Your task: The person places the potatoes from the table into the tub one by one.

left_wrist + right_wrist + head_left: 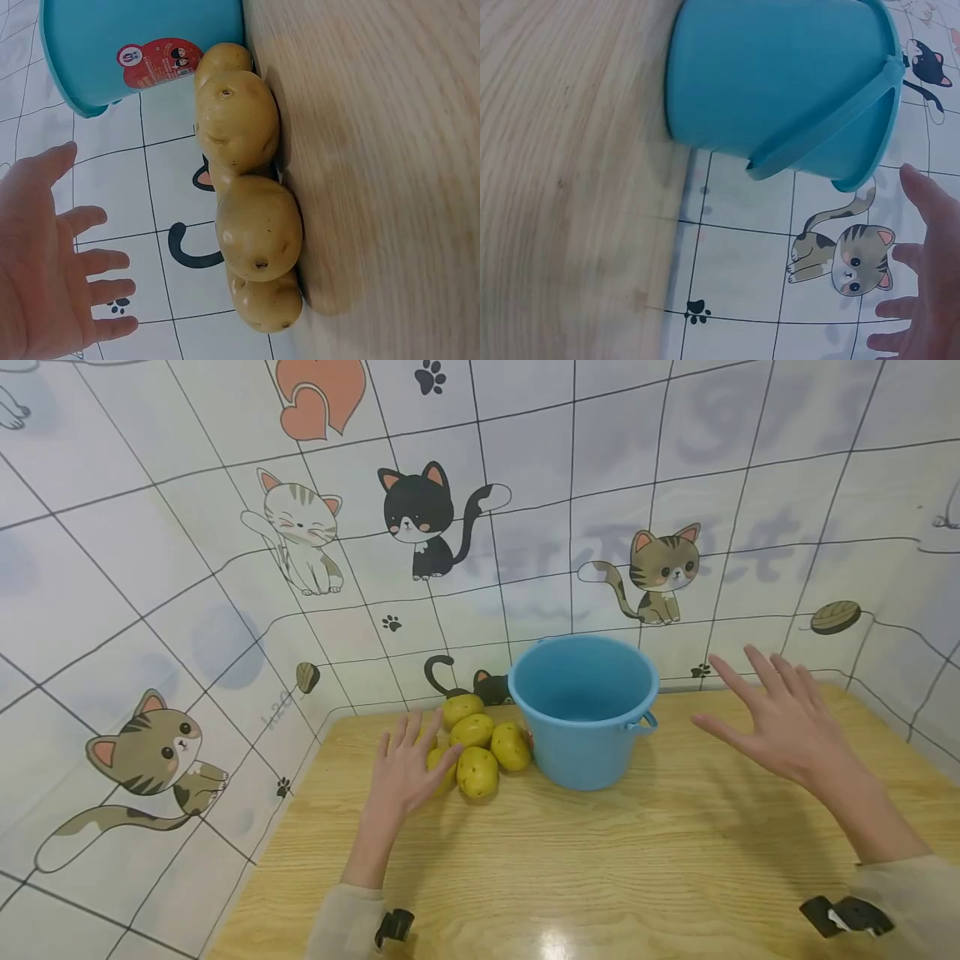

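Several yellow potatoes [477,772] lie in a cluster on the wooden table, left of a blue bucket [585,752]. My left hand [405,768] hovers over the left side of the cluster with fingers spread, hiding some potatoes. In the left wrist view, that hand [45,262] is apart from the potatoes [259,225] and holds nothing. To the right of the bucket, my right hand [783,727] is raised in the air, fingers spread, holding nothing. The right wrist view shows the bucket's handle [832,124] hanging down its side, with the hand [934,285] apart from it.
The wooden table [525,877] stands against a wall [540,585] covered with cat-patterned sheeting, which also lines the left and right sides. A red label [161,64] is stuck on the bucket's side.
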The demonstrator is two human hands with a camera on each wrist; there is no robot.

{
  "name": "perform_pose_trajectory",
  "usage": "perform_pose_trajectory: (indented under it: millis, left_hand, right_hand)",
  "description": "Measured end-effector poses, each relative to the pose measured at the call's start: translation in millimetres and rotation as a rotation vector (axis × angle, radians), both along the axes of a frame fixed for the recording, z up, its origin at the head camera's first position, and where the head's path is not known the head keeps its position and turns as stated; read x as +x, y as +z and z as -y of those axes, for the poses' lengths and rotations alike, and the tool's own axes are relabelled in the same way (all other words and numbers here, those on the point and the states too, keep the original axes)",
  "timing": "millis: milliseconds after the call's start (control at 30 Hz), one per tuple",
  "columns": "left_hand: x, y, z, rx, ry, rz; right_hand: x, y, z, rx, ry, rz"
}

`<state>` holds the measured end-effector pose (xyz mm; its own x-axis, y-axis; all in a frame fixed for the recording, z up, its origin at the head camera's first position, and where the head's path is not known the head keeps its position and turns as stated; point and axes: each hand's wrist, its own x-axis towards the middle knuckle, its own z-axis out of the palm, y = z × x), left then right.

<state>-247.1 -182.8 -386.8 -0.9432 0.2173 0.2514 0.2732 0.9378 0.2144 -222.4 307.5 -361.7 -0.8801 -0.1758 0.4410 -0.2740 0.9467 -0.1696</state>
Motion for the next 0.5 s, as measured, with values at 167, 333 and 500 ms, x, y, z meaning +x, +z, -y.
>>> perform_pose_trajectory:
  millis: [167, 333, 500]
  left_hand:
    - [1.7, -3.2, 0, 0.024, -0.005, -0.003]
    - [2.3, -6.1, 1, 0.055, 0.002, 0.009]
    - [3.3, -7.6, 1, 0.089, 0.004, -0.005]
  right_hand:
    - [0.7, 6.9, 6, -0.030, 0.016, -0.025]
    - [2.0, 12.4, 14, -0.030, 0.044, -0.066]
    - [1.6, 17.9, 25, -0.049, 0.083, -0.103]
